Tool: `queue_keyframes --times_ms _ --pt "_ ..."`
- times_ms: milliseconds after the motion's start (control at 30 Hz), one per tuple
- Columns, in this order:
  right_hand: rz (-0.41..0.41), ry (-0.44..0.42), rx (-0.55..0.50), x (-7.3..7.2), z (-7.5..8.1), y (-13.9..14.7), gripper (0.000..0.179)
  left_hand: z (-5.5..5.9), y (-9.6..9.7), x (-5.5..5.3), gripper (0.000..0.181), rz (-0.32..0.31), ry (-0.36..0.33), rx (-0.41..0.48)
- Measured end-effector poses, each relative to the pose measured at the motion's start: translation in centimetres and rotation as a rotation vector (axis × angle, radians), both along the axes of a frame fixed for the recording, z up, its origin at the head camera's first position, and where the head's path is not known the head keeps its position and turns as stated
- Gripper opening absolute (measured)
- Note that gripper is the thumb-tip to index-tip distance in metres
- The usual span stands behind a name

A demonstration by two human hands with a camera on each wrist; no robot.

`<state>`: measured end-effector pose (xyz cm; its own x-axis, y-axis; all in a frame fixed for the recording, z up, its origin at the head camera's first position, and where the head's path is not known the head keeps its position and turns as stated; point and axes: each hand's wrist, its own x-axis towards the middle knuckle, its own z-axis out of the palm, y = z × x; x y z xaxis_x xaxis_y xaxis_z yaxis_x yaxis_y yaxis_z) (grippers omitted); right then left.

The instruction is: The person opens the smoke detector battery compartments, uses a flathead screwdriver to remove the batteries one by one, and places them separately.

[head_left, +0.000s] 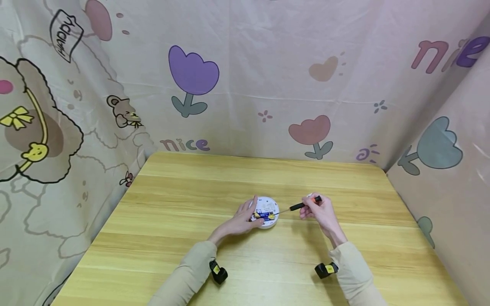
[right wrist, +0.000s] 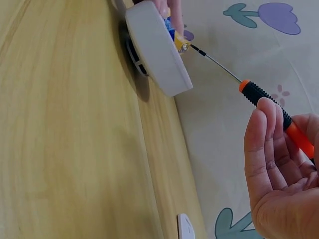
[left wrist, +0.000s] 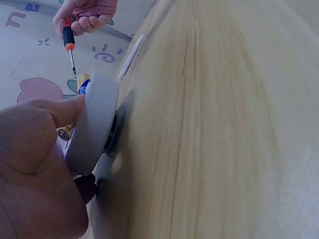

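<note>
A round white device (head_left: pixel 269 204) with an open battery bay lies near the middle of the table, a dark grey part (left wrist: pixel 113 133) showing underneath. Blue-and-yellow batteries (head_left: pixel 264 216) sit in the bay. My left hand (head_left: pixel 242 219) grips the device from the left, thumb at its near side and fingers over its top. To the right, my right hand (head_left: pixel 320 211) holds a black-and-orange screwdriver (right wrist: pixel 259 97) by its handle. The slim metal shaft points left, its tip right at the end of a battery (right wrist: pixel 181 44).
On the wooden table (head_left: pixel 183 187), a flat white piece (left wrist: pixel 130 57) lies beyond the device, under the right hand. Patterned cloth (head_left: pixel 245 93) hangs behind the table and along both sides. Black wrist cameras (head_left: pixel 218 272) are strapped at the sleeves.
</note>
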<state>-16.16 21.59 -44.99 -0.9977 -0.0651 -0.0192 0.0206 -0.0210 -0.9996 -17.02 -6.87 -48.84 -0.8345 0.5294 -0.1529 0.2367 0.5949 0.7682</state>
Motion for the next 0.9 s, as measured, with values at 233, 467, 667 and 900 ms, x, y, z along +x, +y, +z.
queue_keyframes --times_ms 233,467,667,900 --pt "-0.015 0.006 -0.022 0.1 0.0 0.1 0.019 0.0 0.1 0.0 0.09 0.006 -0.005 0.01" --pt "-0.03 0.019 -0.053 0.1 0.1 0.7 0.018 -0.2 0.0 -0.2 0.092 0.008 0.0 0.009" --pt "-0.037 0.018 -0.078 0.2 -0.3 1.3 0.016 -0.3 -0.2 -0.2 0.103 0.001 0.011 0.02" --pt "-0.042 0.024 -0.137 0.2 -0.7 1.7 0.012 -0.4 -0.2 -0.2 0.117 -0.011 0.043 0.027"
